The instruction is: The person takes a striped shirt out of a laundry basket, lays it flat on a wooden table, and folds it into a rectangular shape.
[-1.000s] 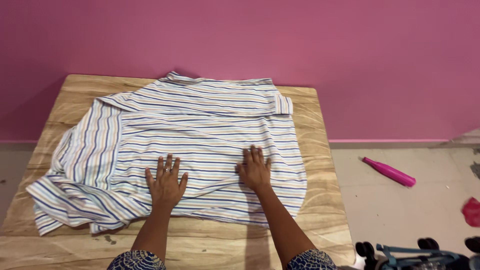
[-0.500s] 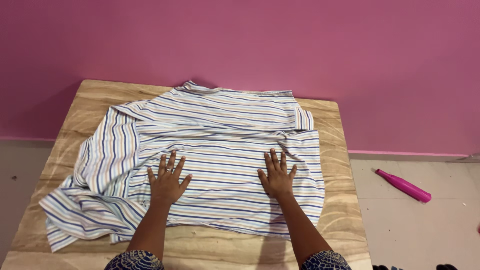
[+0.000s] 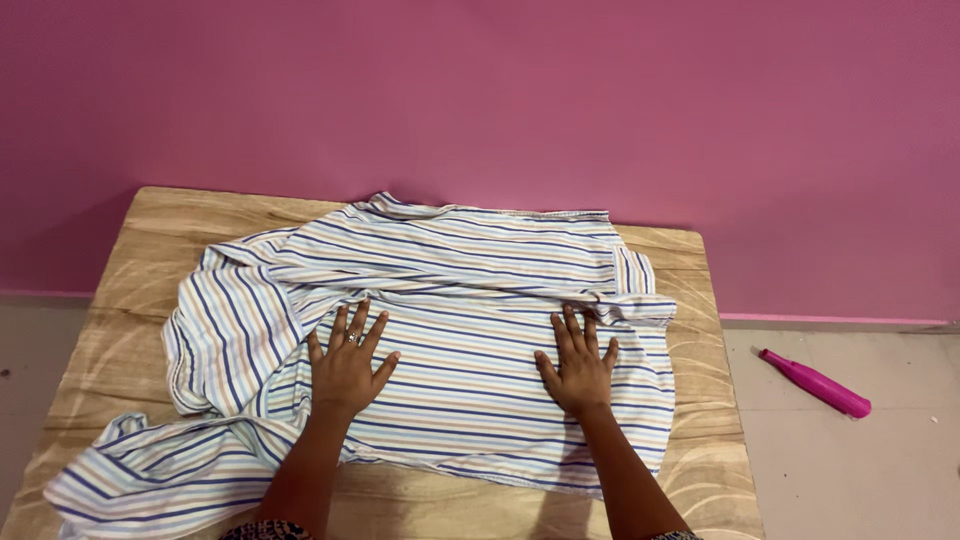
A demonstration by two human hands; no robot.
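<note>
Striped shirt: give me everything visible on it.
The striped shirt is light cloth with blue, tan and pale stripes. It lies spread but rumpled on the wooden table, collar end toward the pink wall, one sleeve bunched at the near left corner, a cuff folded at right. The left hand and right hand press flat on it, fingers spread.

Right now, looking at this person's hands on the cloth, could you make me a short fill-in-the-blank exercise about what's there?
1. Both hands lie flat, fingers spread, on a ____ shirt.
2. The shirt is spread on a ____ table.
3. A ring shows on the ____ hand; the other hand is bare.
4. The pink bottle-shaped thing lies on the ____, to the table's right.

Missing words: striped; wooden; left; floor
</note>
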